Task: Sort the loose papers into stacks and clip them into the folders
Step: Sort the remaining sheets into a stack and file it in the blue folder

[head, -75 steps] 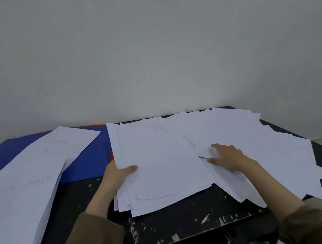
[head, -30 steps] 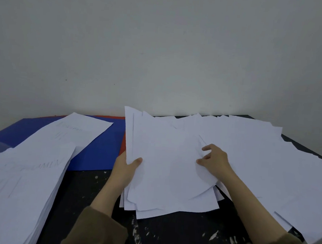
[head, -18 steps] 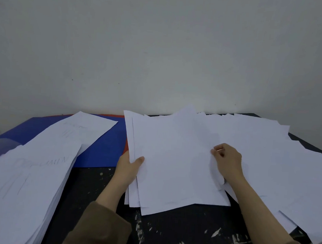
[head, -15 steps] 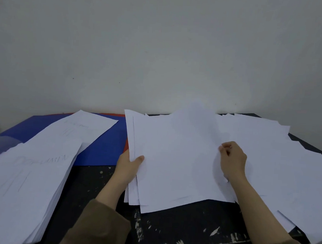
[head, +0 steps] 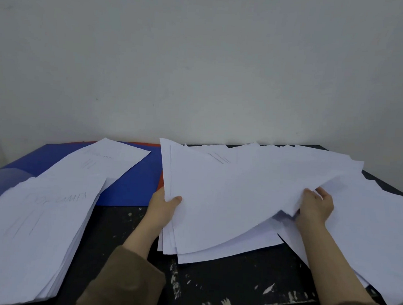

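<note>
Left hand: the left hand [head: 163, 205] grips the left edge of the gathered stack [head: 216, 205] at about 6 o'clock on the table [head: 223, 285], thumb on top, the other fingers hidden beneath the sheets.
Right hand: the right hand [head: 315, 206] sits at about 4 o'clock with its fingers curled round the right edge of a bowed top sheet [head: 276, 180], which arches up between the two hands.
Loose papers: a fan of loose papers [head: 367, 233] spreads from 1 to 4 o'clock, overlapping and reaching past the table's near right edge.
Sorted pile: a thick sorted pile [head: 30, 231] lies at 8 o'clock, with a further sheet [head: 110, 163] at 10 o'clock resting on the blue folder [head: 127, 190].
Folders: the blue folder lies flat from 9 to 11 o'clock; a red folder [head: 160, 181] shows only as a thin strip beside and behind it.
Stage (judged): sorting is under way; nothing appears clipped into a folder yet.
Risk, crease: the bowed sheet could crease or tear if the right hand pulls while the left pins the stack.
Risk, slide: the gathered sheets are skewed, so a tilt could let the lower ones slip out onto the table.
Risk, fall: the papers overhanging at 4 o'clock could drop off if the right forearm drags across them.
Hidden: the left fingers under the stack, most of the red folder, and any clips.
Hard to read: the faint pencil marks on the sheets are illegible, so the sorting rule cannot be told.
</note>
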